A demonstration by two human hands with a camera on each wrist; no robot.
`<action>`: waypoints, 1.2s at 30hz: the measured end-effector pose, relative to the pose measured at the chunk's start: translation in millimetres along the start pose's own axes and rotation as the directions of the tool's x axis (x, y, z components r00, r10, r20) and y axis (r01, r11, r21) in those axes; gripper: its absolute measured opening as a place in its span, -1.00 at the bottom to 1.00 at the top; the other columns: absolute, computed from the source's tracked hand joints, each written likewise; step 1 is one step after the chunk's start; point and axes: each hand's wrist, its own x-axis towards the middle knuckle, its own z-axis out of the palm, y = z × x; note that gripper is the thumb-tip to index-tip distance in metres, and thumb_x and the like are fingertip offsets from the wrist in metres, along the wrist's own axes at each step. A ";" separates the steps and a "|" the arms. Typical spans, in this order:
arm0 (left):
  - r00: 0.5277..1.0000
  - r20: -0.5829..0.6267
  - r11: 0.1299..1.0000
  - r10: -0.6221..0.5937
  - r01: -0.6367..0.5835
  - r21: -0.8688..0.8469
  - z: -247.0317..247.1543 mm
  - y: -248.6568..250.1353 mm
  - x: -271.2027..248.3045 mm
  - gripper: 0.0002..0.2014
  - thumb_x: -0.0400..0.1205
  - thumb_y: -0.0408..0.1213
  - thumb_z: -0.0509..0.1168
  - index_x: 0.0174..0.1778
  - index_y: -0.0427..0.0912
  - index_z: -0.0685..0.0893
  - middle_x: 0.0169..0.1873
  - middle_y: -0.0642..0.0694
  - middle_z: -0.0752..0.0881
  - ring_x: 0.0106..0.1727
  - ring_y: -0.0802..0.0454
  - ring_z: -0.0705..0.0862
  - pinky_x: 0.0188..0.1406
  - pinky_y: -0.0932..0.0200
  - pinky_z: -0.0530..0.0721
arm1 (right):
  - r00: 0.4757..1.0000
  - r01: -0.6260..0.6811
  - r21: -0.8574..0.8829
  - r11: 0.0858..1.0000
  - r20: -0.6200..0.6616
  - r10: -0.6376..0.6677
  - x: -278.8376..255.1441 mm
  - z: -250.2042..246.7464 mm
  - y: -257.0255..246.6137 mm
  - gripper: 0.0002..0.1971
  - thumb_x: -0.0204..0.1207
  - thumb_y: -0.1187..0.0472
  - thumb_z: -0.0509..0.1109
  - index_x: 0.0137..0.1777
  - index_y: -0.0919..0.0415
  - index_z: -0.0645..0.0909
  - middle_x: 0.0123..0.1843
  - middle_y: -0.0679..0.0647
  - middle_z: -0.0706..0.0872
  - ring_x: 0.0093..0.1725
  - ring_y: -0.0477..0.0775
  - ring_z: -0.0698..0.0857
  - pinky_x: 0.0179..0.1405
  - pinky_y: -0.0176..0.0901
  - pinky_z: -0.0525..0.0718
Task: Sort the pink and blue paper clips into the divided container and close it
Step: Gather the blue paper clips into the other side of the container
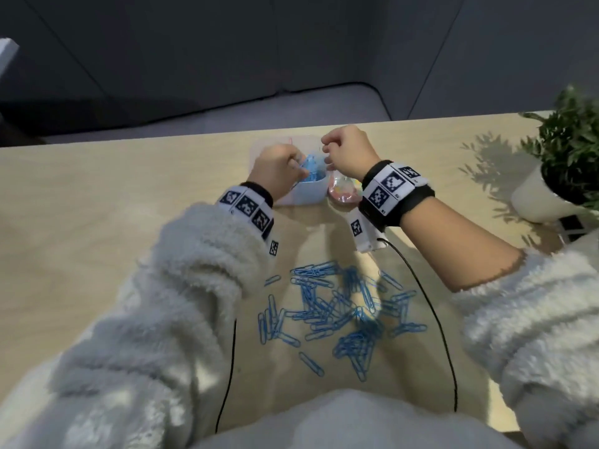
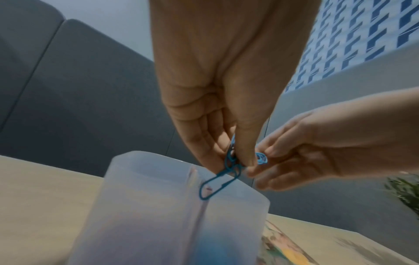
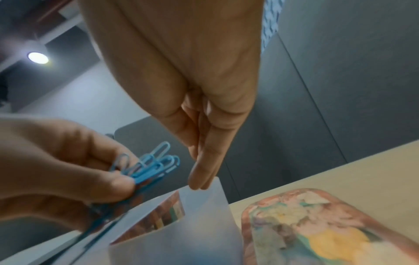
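Left hand (image 1: 275,171): thumb and fingers pinched on a small bunch of blue paper clips (image 3: 147,166), held directly above the open divided container (image 2: 158,206). One clip (image 2: 214,184) dangles from below the fingertips, its lower loop in front of the container's centre divider in the left wrist view. Other ends of the bunch stick out past the thumb toward the right hand.

Right hand (image 1: 348,152): fingers (image 3: 204,170) straight and pressed together, pointing down, tips at the container's upper rim; whether they touch it, cannot tell. Left wrist view shows these fingertips just beside the protruding clip ends; contact there is unclear. No clip visibly gripped by this hand.

Container: translucent, on the wooden table (image 1: 97,205), below both sets of fingers. Blue clips already lie in the compartment under the left fingertips in the head view. Patterned lid (image 3: 317,229) lies flat on the table beside the container, under the right wrist.

Loose blue clips (image 1: 340,306) scattered on the table nearer the body, well apart from both hands, between the forearms.
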 end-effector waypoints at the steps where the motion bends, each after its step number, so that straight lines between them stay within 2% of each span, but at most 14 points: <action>1: 0.999 0.015 0.999 -0.041 0.041 0.013 1.2 1.7 9.4 -0.85 0.43 -0.38 0.44 -0.13 -0.33 0.70 -0.43 -0.15 0.61 -0.23 -0.12 0.53 -0.22 0.23 0.38 | 1.000 0.000 0.057 0.998 -0.029 0.002 -7.1 -5.9 2.8 -0.69 0.49 0.41 0.10 0.04 0.35 0.67 0.02 0.28 0.73 -0.19 0.18 0.72 0.01 0.12 0.77; 4: 0.989 0.051 0.990 -0.138 0.136 0.042 8.3 5.7 32.1 -0.87 0.42 -0.35 0.42 -0.31 -0.13 0.57 -0.42 -0.16 0.47 -0.30 -0.02 0.44 -0.28 0.17 0.43 | 0.998 0.015 0.170 0.985 -0.057 -0.005 -33.7 -22.8 21.1 -0.76 0.51 0.45 0.13 -0.11 0.27 0.64 -0.18 0.21 0.68 -0.39 0.10 0.68 -0.27 -0.07 0.76; 6: 0.983 0.063 0.983 -0.173 0.167 0.078 14.2 6.7 40.1 -0.73 0.41 -0.29 0.43 -0.48 -0.14 0.45 -0.48 -0.14 0.41 -0.39 -0.05 0.38 -0.40 0.18 0.38 | 0.999 0.033 0.137 0.990 -0.022 -0.030 -53.8 -32.7 39.3 -0.79 0.52 0.43 0.18 -0.17 0.22 0.63 -0.21 0.16 0.71 -0.35 0.11 0.73 -0.25 -0.04 0.76; 8: 0.982 0.073 0.977 -0.176 0.165 0.132 19.0 9.6 41.9 -0.62 0.44 -0.21 0.44 -0.60 -0.15 0.42 -0.57 -0.09 0.38 -0.44 -0.03 0.37 -0.44 0.18 0.35 | 0.999 0.005 0.080 0.997 0.041 -0.009 -74.1 -41.5 61.3 -0.79 0.55 0.39 0.22 -0.22 0.15 0.62 -0.29 0.09 0.72 -0.39 -0.01 0.72 -0.29 -0.08 0.75; 11: 0.982 0.087 0.973 -0.170 0.153 0.174 20.9 16.7 38.6 -0.72 0.56 -0.15 0.33 -0.37 -0.28 0.69 -0.42 -0.14 0.60 -0.28 -0.10 0.54 -0.25 0.15 0.47 | 0.992 -0.031 -0.020 0.999 0.124 0.034 -108.2 -53.6 92.4 -0.80 0.56 0.33 0.26 -0.26 0.10 0.58 -0.31 0.18 0.72 -0.42 0.06 0.66 -0.42 -0.23 0.65; 14: 0.997 0.071 0.969 -0.028 0.010 0.246 19.8 25.2 23.5 -0.67 0.62 -0.18 0.20 -0.34 -0.32 0.66 -0.42 -0.22 0.59 -0.26 -0.17 0.54 -0.12 0.03 0.58 | 0.977 -0.023 -0.167 0.986 0.205 0.058 -143.1 -69.0 122.8 -0.81 0.45 0.26 0.37 -0.34 0.00 0.52 -0.39 -0.10 0.64 -0.47 -0.24 0.56 -0.42 -0.38 0.50; 17: 0.977 0.109 0.945 0.183 -0.206 0.256 18.9 25.1 -8.1 -0.69 0.62 -0.17 0.18 -0.28 -0.31 0.68 -0.32 -0.27 0.67 -0.29 -0.11 0.50 -0.13 0.08 0.54 | 0.923 -0.097 -0.275 0.956 0.335 0.190 -179.1 -79.3 149.7 -0.66 0.22 0.18 0.63 -0.09 0.01 0.56 -0.18 0.02 0.63 -0.22 -0.04 0.55 -0.15 -0.19 0.54; 20: 0.918 0.362 0.949 0.163 -0.246 0.197 27.9 7.5 -47.4 -0.80 0.55 -0.10 0.34 -0.03 -0.13 0.69 -0.12 -0.04 0.71 -0.19 0.07 0.57 -0.13 0.22 0.48 | 0.882 -0.135 -0.314 0.940 0.394 0.258 -209.1 -72.4 168.4 -0.03 0.06 0.13 0.71 0.48 0.15 0.29 0.18 0.02 0.46 0.17 -0.04 0.47 0.29 -0.06 0.50; 22: 0.882 0.458 0.959 0.113 -0.217 0.183 40.9 -7.2 -70.4 -0.58 0.46 -0.06 0.45 0.17 -0.15 0.61 0.02 -0.05 0.66 -0.05 0.07 0.58 -0.07 0.24 0.48 | 0.903 -0.131 -0.307 0.943 0.356 0.242 -222.0 -62.5 172.3 0.06 0.07 0.15 0.71 0.55 0.14 0.17 0.24 -0.03 0.33 0.24 -0.08 0.41 0.32 -0.17 0.42; 24: 0.862 0.505 0.964 0.046 -0.171 0.205 55.4 -20.3 -84.8 -0.37 0.34 -0.01 0.53 0.29 -0.15 0.54 0.11 -0.11 0.58 0.09 0.00 0.57 0.08 0.15 0.54 | 0.935 -0.103 -0.300 0.948 0.296 0.195 -225.2 -50.9 172.2 -0.01 0.11 0.18 0.69 0.52 0.19 0.23 0.26 0.06 0.37 0.27 -0.01 0.46 0.22 -0.30 0.37; 26: 0.840 0.542 0.955 0.002 -0.162 0.248 68.5 -28.1 -96.3 -0.28 0.26 0.04 0.57 0.29 -0.12 0.53 0.11 -0.13 0.53 0.12 -0.04 0.53 0.18 0.05 0.57 | 0.961 -0.084 -0.276 0.958 0.231 0.150 -220.7 -36.9 168.6 -0.16 0.17 0.21 0.66 0.45 0.25 0.35 0.26 0.16 0.44 0.29 0.10 0.53 0.22 -0.29 0.38; 30: 0.842 0.538 0.959 0.043 -0.185 0.213 90.6 -22.9 -110.5 -0.46 0.36 -0.11 0.53 0.23 -0.15 0.56 0.09 -0.19 0.55 0.13 -0.15 0.57 0.18 -0.08 0.58 | 0.981 0.002 -0.273 0.962 0.188 0.052 -202.7 -5.2 152.3 -0.46 0.31 0.26 0.55 0.30 0.26 0.49 0.17 0.22 0.52 0.14 0.20 0.60 0.20 -0.11 0.51; 33: 0.853 0.516 0.962 0.076 -0.199 0.187 95.5 -16.5 -114.5 -0.61 0.49 -0.21 0.42 0.22 -0.18 0.58 0.09 -0.21 0.58 0.14 -0.17 0.61 0.18 -0.06 0.58 | 0.972 0.050 -0.259 0.965 0.233 0.012 -194.6 4.7 140.4 -0.53 0.42 0.24 0.47 0.32 0.26 0.47 0.21 0.22 0.54 0.16 0.18 0.60 0.17 -0.12 0.49; 36: 0.886 0.458 0.966 0.068 -0.174 0.193 83.3 -25.6 -118.2 -0.50 0.47 -0.07 0.43 0.29 -0.15 0.53 0.11 -0.17 0.58 0.15 -0.12 0.56 0.22 -0.07 0.56 | 0.991 0.006 -0.235 0.972 0.132 0.026 -192.9 -4.0 146.3 -0.57 0.49 0.20 0.40 0.35 0.26 0.48 0.18 0.21 0.57 0.17 0.18 0.60 0.22 -0.11 0.50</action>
